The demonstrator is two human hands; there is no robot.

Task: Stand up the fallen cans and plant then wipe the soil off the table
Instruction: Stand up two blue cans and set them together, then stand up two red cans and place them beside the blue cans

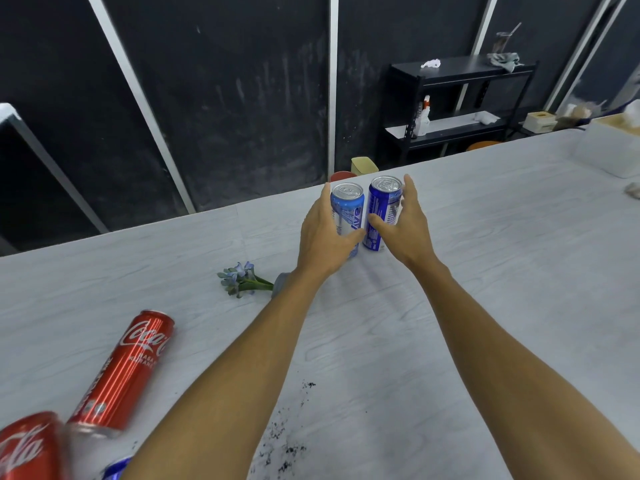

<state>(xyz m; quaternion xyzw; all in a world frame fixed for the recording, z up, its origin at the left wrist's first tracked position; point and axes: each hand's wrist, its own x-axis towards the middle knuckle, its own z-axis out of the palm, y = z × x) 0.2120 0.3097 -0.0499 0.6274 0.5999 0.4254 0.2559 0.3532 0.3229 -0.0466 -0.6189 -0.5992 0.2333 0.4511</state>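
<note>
Two slim cans stand upright side by side near the table's far edge. My left hand (323, 233) grips the light blue can (349, 211). My right hand (403, 223) curls round the dark blue can (382, 206), thumb in front and fingers behind. A small plant (242, 280) with pale blue flowers lies on its side to the left of my left forearm, its grey pot (280, 282) partly hidden by that arm. One red Coca-Cola can (126, 368) lies fallen at the left front. Another red can (29, 448) is blurred at the bottom left corner. Dark soil (282, 441) is scattered between my forearms.
The pale wood-grain table (485, 271) stretches to the right, with a white box (609, 154) and a crumpled tissue (633, 190) at its far right. A scrap of a blue can (116, 469) shows at the bottom edge. Behind the table stands a black shelf rack (457, 98).
</note>
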